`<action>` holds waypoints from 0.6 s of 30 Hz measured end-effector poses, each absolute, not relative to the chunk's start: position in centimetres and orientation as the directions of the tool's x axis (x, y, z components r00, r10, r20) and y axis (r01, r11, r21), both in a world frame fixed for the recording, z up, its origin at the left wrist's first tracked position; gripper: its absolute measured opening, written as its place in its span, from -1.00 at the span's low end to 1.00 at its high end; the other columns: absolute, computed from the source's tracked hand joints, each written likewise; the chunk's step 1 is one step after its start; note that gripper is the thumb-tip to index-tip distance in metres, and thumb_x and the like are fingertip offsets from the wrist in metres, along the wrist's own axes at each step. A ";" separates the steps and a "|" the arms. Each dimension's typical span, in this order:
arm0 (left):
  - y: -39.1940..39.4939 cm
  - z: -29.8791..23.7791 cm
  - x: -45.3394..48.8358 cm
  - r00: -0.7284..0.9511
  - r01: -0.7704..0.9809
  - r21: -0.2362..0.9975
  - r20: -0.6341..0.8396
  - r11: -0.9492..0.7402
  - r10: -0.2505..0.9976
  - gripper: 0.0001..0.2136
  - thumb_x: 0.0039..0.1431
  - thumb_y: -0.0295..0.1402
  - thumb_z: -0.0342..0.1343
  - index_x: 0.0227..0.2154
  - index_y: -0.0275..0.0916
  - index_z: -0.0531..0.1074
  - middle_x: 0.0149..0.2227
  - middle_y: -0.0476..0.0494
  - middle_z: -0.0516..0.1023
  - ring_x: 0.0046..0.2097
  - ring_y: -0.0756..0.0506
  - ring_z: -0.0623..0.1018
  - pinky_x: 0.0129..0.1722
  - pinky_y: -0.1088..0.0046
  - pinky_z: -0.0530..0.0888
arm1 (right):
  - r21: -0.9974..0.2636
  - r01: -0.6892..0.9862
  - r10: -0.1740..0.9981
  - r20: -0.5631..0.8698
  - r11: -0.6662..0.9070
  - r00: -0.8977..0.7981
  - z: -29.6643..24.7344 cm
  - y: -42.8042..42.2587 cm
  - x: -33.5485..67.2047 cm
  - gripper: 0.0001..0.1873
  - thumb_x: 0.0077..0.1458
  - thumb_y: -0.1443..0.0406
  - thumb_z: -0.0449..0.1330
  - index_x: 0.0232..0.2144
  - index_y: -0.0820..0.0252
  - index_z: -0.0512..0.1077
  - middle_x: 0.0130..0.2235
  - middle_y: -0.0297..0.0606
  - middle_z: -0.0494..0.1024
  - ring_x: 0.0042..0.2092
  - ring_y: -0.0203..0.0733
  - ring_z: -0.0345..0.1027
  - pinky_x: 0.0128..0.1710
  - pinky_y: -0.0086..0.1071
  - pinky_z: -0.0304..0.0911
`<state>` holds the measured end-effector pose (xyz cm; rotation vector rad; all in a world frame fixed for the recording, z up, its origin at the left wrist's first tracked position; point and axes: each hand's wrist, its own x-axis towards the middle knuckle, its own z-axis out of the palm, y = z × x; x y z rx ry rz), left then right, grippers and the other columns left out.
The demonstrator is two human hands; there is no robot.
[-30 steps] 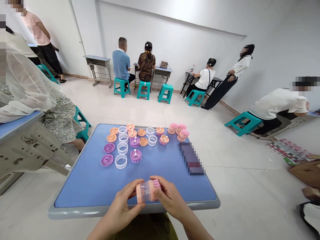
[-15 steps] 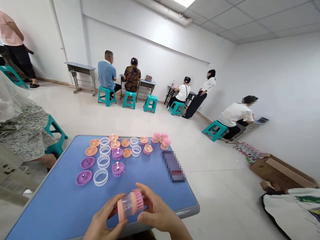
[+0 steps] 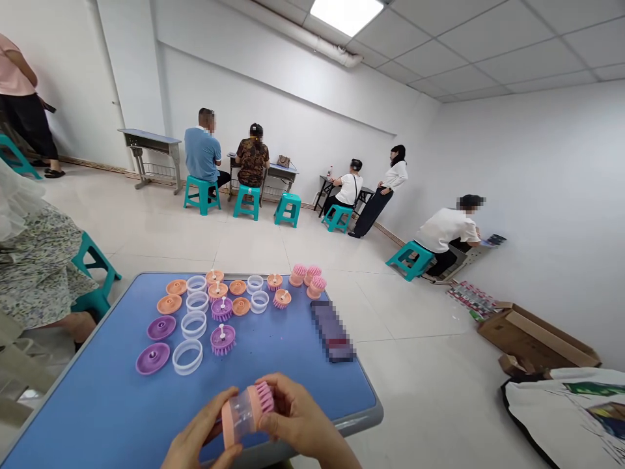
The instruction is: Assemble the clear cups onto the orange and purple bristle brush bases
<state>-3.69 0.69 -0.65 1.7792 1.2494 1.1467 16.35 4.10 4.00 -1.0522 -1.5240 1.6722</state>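
Note:
Over the near table edge I hold a brush (image 3: 243, 414) with a peach cap, a clear middle ring and pink bristles, tilted on its side. My left hand (image 3: 195, 435) is closed round the peach cap end. The fingers and thumb of my right hand (image 3: 303, 417) grip the bristled end. Beyond lie purple discs (image 3: 153, 359), clear rings (image 3: 187, 357), peach discs (image 3: 169, 304), purple bristled heads with white stems (image 3: 223, 339) and peach bristled heads (image 3: 282, 299). Three assembled pink-and-peach brushes (image 3: 316, 287) stand at the far right of the table.
The parts lie in rows on a blue table (image 3: 112, 417). A blurred dark flat object (image 3: 333, 331) lies near its right edge. Several people sit or stand by the walls, with teal stools (image 3: 288, 210) about. An open cardboard box (image 3: 537, 335) is on the floor at right.
My right hand has closed onto the bristled end, where its fingers were more spread before. The brush has shifted slightly left and down in view, as the camera has tilted up.

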 end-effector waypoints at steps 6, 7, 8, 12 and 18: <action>1.0 -1.2 -3.9 0.260 0.574 0.594 0.520 -0.563 0.814 -0.48 0.05 -0.31 0.14 0.08 0.09 0.16 0.00 0.05 0.46 -0.05 -0.09 0.50 -0.11 0.55 0.46 | -0.980 0.069 0.851 -0.197 -0.187 -0.487 3.7 4.1 15.7 -0.65 -0.10 0.16 0.23 -0.25 0.19 0.35 -0.42 -0.39 0.34 -0.48 -0.39 0.19 -0.55 -0.53 0.17; 1.0 -1.0 -3.8 0.271 0.587 0.561 0.543 -0.583 0.795 -0.48 0.06 -0.29 0.13 0.10 0.08 0.14 0.00 0.03 0.46 -0.06 -0.08 0.50 -0.11 0.55 0.45 | -0.979 0.038 0.853 -0.192 -0.199 -0.485 3.7 4.0 15.6 -0.65 -0.12 0.17 0.24 -0.25 0.19 0.34 -0.41 -0.38 0.34 -0.47 -0.38 0.19 -0.53 -0.51 0.18; 1.1 -0.8 -3.6 0.279 0.593 0.537 0.562 -0.600 0.779 -0.47 0.08 -0.27 0.11 0.12 0.06 0.11 0.00 0.02 0.45 -0.05 -0.08 0.50 -0.11 0.54 0.45 | -0.979 0.021 0.856 -0.188 -0.203 -0.482 3.8 4.1 15.6 -0.64 -0.14 0.18 0.25 -0.25 0.18 0.33 -0.41 -0.39 0.35 -0.46 -0.37 0.20 -0.50 -0.50 0.19; 1.1 0.0 -3.1 0.221 0.583 0.575 0.567 -0.574 0.793 -0.42 0.13 -0.13 0.00 0.19 -0.03 -0.04 0.11 -0.12 0.32 0.03 -0.14 0.43 -0.09 0.45 0.45 | -0.984 0.168 0.884 -0.126 -0.054 -0.450 5.8 5.2 16.9 -0.61 -0.23 0.30 0.25 -0.25 0.18 0.33 -0.40 -0.39 0.38 -0.43 -0.34 0.24 -0.42 -0.45 0.19; 1.6 -1.5 -4.2 0.058 0.637 0.602 0.586 -0.482 0.808 -0.76 0.12 -0.19 0.02 -0.15 -0.05 0.42 -0.33 0.03 0.62 -0.33 -0.05 0.61 -0.32 0.60 0.54 | -0.530 0.807 0.959 0.241 0.260 -0.151 11.9 12.0 21.3 -0.69 0.01 0.23 0.06 -0.14 0.10 0.32 -0.27 -0.30 0.45 -0.24 -0.21 0.31 -0.26 -0.37 0.22</action>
